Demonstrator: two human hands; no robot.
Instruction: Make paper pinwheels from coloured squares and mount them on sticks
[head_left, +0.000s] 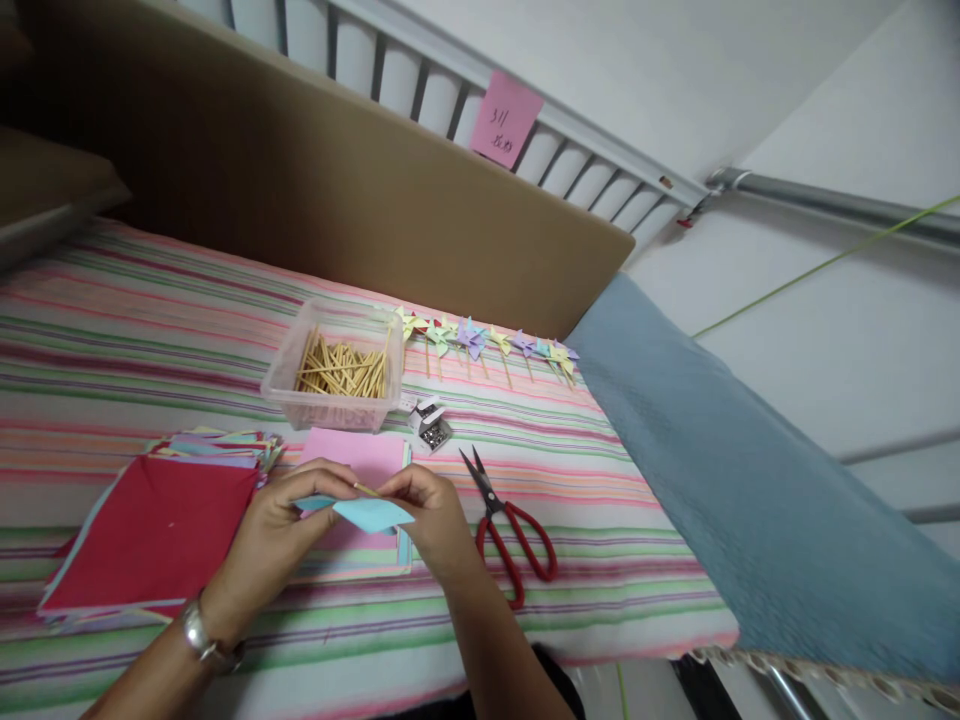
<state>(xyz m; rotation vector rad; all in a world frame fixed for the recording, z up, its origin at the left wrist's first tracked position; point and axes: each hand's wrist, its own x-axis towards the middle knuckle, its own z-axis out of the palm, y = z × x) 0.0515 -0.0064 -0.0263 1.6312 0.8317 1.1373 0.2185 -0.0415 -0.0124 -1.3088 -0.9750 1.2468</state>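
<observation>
My left hand (289, 510) pinches one side of a light-blue paper pinwheel (373, 514), its folded vanes showing between my hands. On the other side, my right hand (433, 510) is closed on the pinwheel and on the end of a thin wooden stick (366, 490) lying behind the paper. The fingertips partly hide where stick and paper meet. Below my hands lies a stack of square paper sheets, pink on top (360, 452). To the left is a pile of cut paper squares with red on top (161, 530).
Scissors with red handles (495, 515) lie open at the right. A clear plastic box (337, 400) holds many wooden sticks (345, 368). Beside it is a small box of metal pins (431, 428). Several finished pinwheels (471, 338) lie along the cardboard panel (337, 170).
</observation>
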